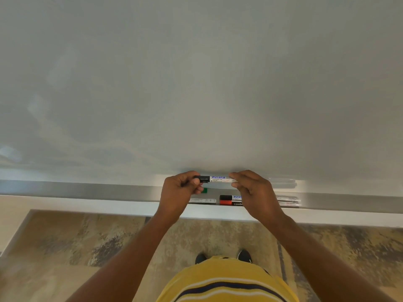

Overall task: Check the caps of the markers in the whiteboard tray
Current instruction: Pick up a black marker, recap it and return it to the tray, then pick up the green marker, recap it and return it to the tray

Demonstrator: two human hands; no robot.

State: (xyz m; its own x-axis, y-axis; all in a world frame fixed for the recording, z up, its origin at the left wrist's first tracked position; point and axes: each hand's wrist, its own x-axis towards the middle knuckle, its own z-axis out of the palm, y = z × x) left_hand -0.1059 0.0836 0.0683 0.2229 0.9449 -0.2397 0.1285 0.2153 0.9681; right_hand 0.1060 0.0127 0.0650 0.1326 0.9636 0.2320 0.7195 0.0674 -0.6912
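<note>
I hold a white marker (218, 178) with a black cap level above the whiteboard tray (130, 204). My left hand (178, 192) pinches the black cap end, and my right hand (253, 188) grips the other end of the barrel. Below, in the tray, lie a white marker (202, 200), a black-capped marker (229, 197) and a red-capped marker (229, 202) side by side. A green cap (205, 190) peeks out behind my left hand. More markers (287, 201) stick out to the right of my right hand.
The whiteboard (196, 83) fills the upper view, with its metal frame strip (87, 189) under it. A patterned carpet (87, 247) covers the floor, where my shoes (244, 256) stand close to the wall.
</note>
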